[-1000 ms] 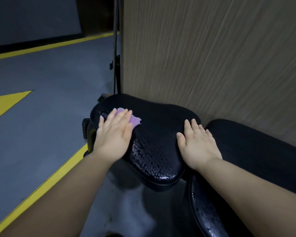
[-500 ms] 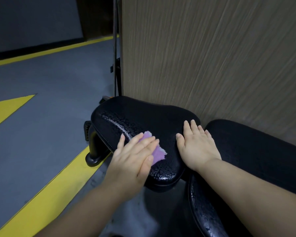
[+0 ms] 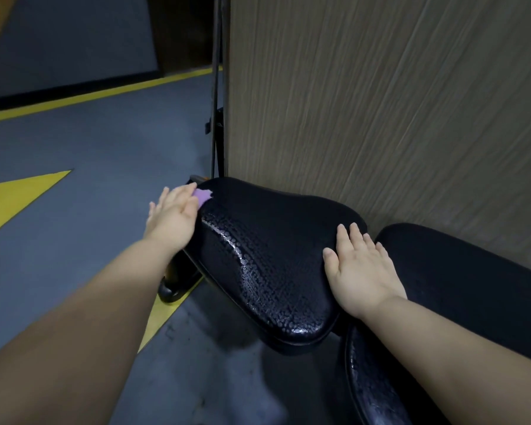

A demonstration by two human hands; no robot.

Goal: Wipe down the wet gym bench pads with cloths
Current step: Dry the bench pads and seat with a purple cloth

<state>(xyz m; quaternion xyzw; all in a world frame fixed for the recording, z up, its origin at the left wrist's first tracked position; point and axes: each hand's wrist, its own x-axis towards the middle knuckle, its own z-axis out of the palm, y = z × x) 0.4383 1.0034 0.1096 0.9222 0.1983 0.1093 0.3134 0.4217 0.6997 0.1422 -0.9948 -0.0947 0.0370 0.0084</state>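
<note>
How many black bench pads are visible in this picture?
2. The middle pad is wet and shiny; the right pad lies beside the wooden wall. More may be outside the frame.

— Where is the camera looking from?
— From the person's head, above the seat pad and close to it, tilted forward and down.
— And what does it take in?
— It has a wide lens. The pad sits mid-frame, with the wood panel right behind it and the grey floor to the pad's left.

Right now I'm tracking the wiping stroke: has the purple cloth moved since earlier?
Yes. Under the left hand, the purple cloth slid from the near edge of the seat pad to its far-left corner.
</note>
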